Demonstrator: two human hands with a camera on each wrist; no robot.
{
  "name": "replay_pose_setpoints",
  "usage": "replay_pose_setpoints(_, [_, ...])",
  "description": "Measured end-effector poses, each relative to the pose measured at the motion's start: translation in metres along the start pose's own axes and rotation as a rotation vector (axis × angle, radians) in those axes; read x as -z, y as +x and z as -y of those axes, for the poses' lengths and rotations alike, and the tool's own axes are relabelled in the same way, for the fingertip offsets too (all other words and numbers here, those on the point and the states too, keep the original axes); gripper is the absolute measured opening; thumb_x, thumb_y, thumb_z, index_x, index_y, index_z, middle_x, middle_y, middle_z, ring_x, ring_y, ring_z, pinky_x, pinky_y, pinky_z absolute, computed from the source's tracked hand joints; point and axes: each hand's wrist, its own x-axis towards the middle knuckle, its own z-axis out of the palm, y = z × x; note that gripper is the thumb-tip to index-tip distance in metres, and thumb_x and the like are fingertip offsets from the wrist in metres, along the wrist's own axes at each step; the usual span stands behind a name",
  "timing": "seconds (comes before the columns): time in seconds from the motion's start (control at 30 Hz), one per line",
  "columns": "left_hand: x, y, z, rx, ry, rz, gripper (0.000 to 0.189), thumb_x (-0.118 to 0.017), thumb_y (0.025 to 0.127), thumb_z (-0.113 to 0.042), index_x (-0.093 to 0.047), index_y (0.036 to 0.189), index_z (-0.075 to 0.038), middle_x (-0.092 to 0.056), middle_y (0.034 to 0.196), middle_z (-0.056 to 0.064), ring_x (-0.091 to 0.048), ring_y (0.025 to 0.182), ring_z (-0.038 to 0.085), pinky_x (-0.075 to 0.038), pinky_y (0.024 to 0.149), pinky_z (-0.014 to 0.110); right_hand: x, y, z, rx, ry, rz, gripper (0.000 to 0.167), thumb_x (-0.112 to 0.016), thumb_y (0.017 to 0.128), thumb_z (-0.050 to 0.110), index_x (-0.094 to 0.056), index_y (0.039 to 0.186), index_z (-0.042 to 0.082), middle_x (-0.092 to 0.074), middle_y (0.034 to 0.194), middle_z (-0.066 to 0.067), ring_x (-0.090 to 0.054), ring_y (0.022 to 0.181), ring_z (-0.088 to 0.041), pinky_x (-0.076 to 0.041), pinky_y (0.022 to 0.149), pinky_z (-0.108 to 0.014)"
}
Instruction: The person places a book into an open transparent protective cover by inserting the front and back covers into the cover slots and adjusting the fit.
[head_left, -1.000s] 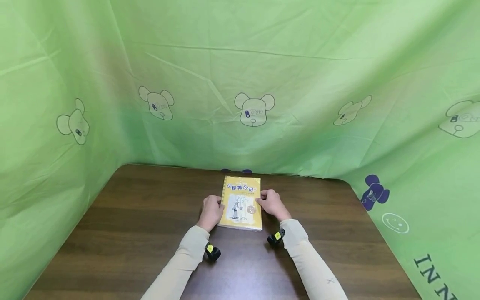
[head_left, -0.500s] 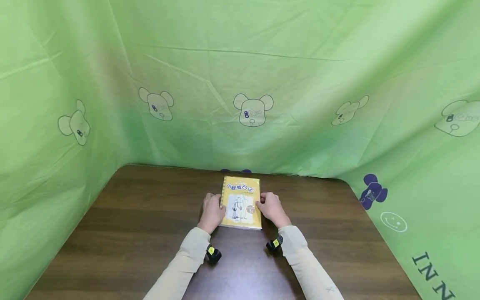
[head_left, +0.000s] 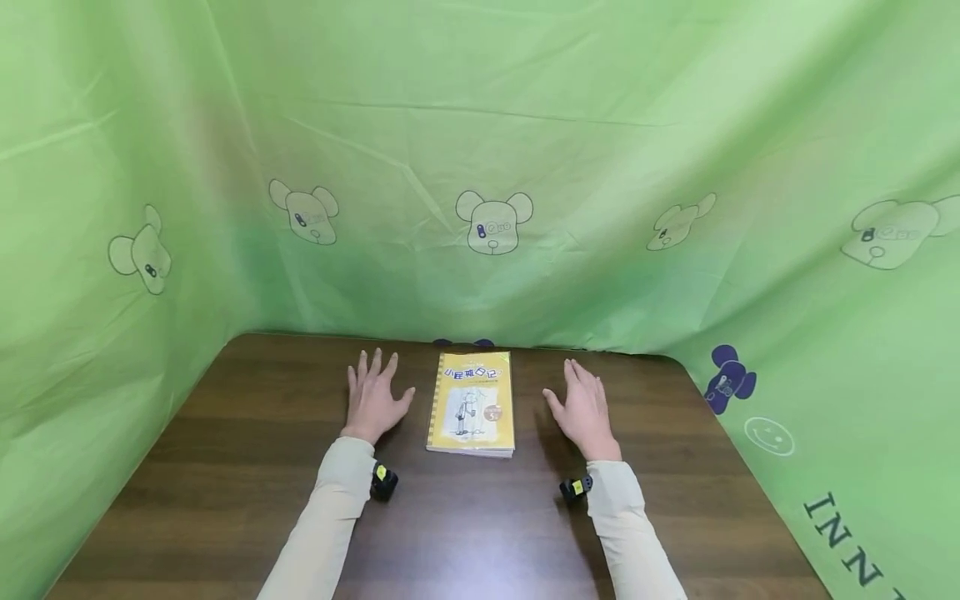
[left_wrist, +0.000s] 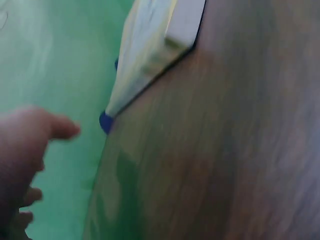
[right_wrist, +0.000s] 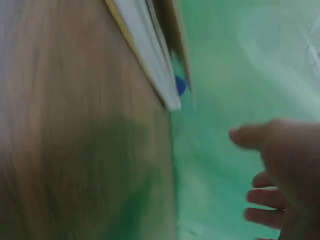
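A yellow book (head_left: 472,404) with blue title characters and a cartoon figure on its cover lies flat on the brown wooden table. To its left, apart from it, is my left hand (head_left: 373,400), fingers spread and holding nothing. My right hand (head_left: 583,410) hovers on the other side with straight fingers, also away from the book. In the left wrist view the spine side of the book (left_wrist: 145,55) rises past my thumb. The right wrist view shows the page edges of the book (right_wrist: 145,50), its cover slightly lifted from the pages.
The wooden table (head_left: 480,533) runs back to a green curtain (head_left: 480,125) printed with bear heads, which also hangs on both sides. A black wrist camera (head_left: 384,482) sits on my left wrist, another camera (head_left: 576,487) on my right.
Both hands have let go of the book's side edges and moved outward, left hand to the left, right hand to the right. The book stays lying on the table.
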Motion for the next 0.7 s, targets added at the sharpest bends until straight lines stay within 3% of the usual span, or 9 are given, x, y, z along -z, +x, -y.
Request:
replay_pose_setpoints(0.13, [-0.001, 0.004, 0.012, 0.026, 0.013, 0.047, 0.082, -0.063, 0.095, -0.05, -0.032, 0.16, -0.012, -0.016, 0.168, 0.023, 0.001, 0.155, 0.048, 0.0, 0.121, 0.071, -0.011, 0.008, -0.004, -0.072, -0.047, 0.058, 0.097, -0.062, 0.095, 0.055, -0.023, 0.158, -0.007, -0.015, 0.167, -0.028, -0.009, 0.155, -0.045, 0.001, 0.121, -0.069])
replay_pose_setpoints(0.23, [-0.004, 0.007, 0.018, 0.031, 0.011, 0.075, 0.084, -0.061, 0.095, -0.053, -0.028, 0.162, -0.016, -0.011, 0.17, 0.02, 0.005, 0.155, 0.048, 0.003, 0.12, 0.072, -0.023, 0.016, -0.004, -0.101, -0.043, 0.096, 0.104, -0.058, 0.094, 0.063, -0.014, 0.161, -0.003, -0.002, 0.169, -0.025, 0.004, 0.156, -0.042, 0.009, 0.12, -0.069])
replay_pose_setpoints(0.47, [-0.009, 0.009, 0.02, 0.023, 0.04, 0.131, 0.083, -0.058, 0.097, -0.055, -0.024, 0.163, -0.018, -0.008, 0.171, 0.017, 0.003, 0.155, 0.047, 0.001, 0.122, 0.069, -0.043, 0.022, -0.007, -0.1, -0.008, 0.117, 0.104, -0.058, 0.093, 0.062, -0.015, 0.16, -0.004, 0.004, 0.169, -0.024, 0.006, 0.156, -0.042, 0.011, 0.121, -0.067])
replay_pose_setpoints(0.7, [-0.012, 0.007, 0.02, 0.012, 0.04, 0.124, 0.081, -0.058, 0.097, -0.053, -0.027, 0.163, -0.017, -0.014, 0.17, 0.018, 0.001, 0.155, 0.047, -0.002, 0.122, 0.068, -0.046, 0.017, -0.008, -0.117, -0.006, 0.156, 0.101, -0.058, 0.094, 0.061, -0.018, 0.16, -0.004, 0.006, 0.169, -0.024, 0.006, 0.156, -0.042, 0.012, 0.121, -0.065])
